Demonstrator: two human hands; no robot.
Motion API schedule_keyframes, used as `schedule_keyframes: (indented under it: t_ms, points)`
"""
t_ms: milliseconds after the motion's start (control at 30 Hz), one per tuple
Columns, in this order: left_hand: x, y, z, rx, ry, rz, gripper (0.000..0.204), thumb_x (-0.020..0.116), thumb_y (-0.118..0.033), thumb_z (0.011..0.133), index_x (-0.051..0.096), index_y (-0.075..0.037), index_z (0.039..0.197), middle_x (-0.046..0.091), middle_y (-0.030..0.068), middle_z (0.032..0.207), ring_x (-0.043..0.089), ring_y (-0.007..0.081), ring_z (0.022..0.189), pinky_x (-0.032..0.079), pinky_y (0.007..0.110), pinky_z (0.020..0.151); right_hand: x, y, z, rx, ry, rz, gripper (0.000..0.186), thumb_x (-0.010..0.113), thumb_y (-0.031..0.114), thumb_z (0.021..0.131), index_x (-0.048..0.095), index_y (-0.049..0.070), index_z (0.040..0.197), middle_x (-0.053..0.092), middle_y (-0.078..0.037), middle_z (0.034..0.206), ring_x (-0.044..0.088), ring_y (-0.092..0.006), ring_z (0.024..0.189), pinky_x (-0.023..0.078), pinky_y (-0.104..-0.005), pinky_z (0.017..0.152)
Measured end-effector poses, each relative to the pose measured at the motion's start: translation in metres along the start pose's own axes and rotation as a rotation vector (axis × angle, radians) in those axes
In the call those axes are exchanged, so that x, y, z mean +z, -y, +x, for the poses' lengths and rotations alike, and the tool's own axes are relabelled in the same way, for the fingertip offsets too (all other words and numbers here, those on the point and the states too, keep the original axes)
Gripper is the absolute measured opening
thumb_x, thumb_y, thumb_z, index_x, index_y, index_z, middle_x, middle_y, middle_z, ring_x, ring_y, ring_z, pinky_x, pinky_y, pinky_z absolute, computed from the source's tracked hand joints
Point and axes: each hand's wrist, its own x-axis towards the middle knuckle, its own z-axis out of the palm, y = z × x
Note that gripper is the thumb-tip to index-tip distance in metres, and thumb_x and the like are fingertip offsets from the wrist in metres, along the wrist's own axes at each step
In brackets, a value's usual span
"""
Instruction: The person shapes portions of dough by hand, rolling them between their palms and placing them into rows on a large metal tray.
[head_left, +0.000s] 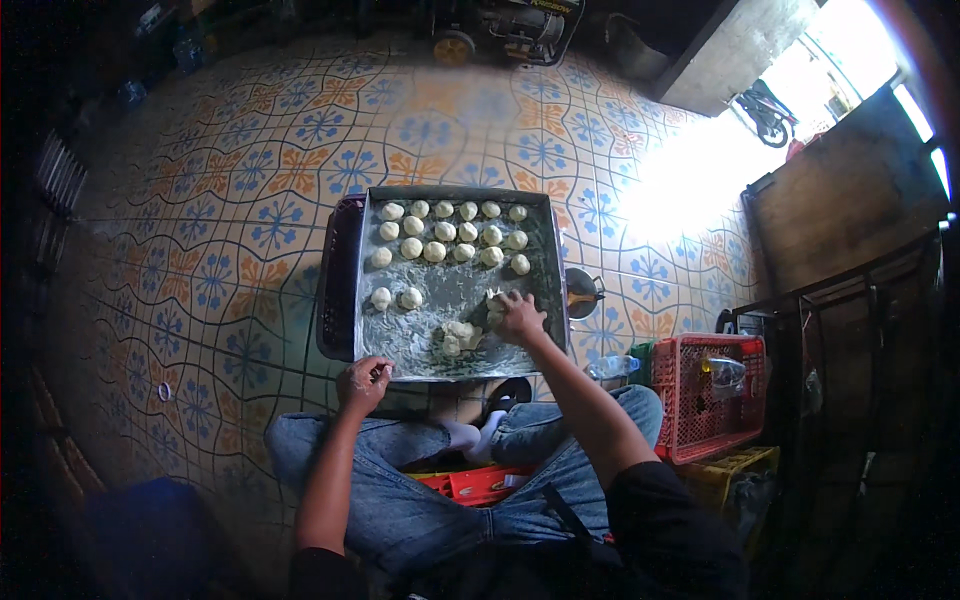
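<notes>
Portioning dough, I'd judge — right hand closed on a scraper beside the dough lump; left hand, at the tray's seven o'clock, pinches something small. Next: a clean cut.

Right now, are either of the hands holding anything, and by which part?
The right hand rests on a lump of dough in the metal tray; a grip cannot be told. The left hand pinches something small, too tiny to identify.

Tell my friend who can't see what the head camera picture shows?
A seated person's right hand presses a lump of pale dough on a floured rectangular metal tray holding rows of small round dough balls. Their left hand rests at the tray's near edge.
</notes>
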Motion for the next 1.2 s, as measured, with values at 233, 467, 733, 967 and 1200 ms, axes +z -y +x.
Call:
schedule_keyframes:
  t_ms: [233,467,733,967,1200]
  points:
    - [0.009,0.021,0.007,0.033,-0.146,-0.016,0.007,0.072,-0.012,0.089,0.075,-0.012,0.095,0.075,0.0069,0.086,0.072,0.022,0.073,0.056,0.035,0.065,0.009,0.023,-0.028,0.108,-0.149,0.124,0.069,0.082,0.027,0.076,0.058,0.025,0.141,0.056,-0.009,0.136,0.052,-0.039,0.126,0.055,-0.0571,0.095]
    - [0.001,-0.016,0.006,0.105,-0.063,0.12,0.007,0.073,-0.012,0.085,0.075,-0.015,0.092,0.074,0.0055,0.087,0.071,0.0246,0.075,0.056,0.039,0.068,0.035,-0.027,-0.046,0.056,-0.264,0.261,0.046,0.082,0.018,0.072,0.071,0.013,0.117,0.071,-0.015,0.112,0.066,-0.0383,0.107,0.056,-0.0447,0.086]
    - [0.0,-0.004,0.002,0.099,-0.092,0.15,0.008,0.075,-0.014,0.085,0.075,-0.015,0.093,0.073,0.0059,0.085,0.071,0.0238,0.072,0.055,0.04,0.066,-0.005,0.018,-0.089,-0.227,-0.156,0.519,0.059,0.081,0.014,0.069,0.069,0.015,0.127,0.068,-0.017,0.124,0.065,-0.0369,0.117,0.056,-0.0427,0.094]
    - [-0.007,-0.011,-0.002,0.139,-0.109,0.194,0.008,0.075,-0.014,0.085,0.075,-0.015,0.093,0.072,0.0062,0.084,0.07,0.0256,0.074,0.055,0.041,0.066,-0.032,0.083,-0.053,-0.201,0.004,-0.021,0.092,0.08,0.021,0.077,0.04,0.041,0.157,0.055,-0.01,0.141,0.054,-0.0365,0.129,0.056,-0.056,0.092]
    - [-0.003,-0.012,0.004,0.134,-0.053,0.162,0.008,0.075,-0.014,0.087,0.076,-0.014,0.095,0.073,0.0071,0.087,0.07,0.0255,0.075,0.056,0.04,0.067,0.065,0.066,-0.034,-0.426,-0.102,0.049,0.058,0.07,0.048,0.086,0.062,0.032,0.141,0.049,-0.003,0.153,0.038,-0.0312,0.145,0.043,-0.0667,0.103]
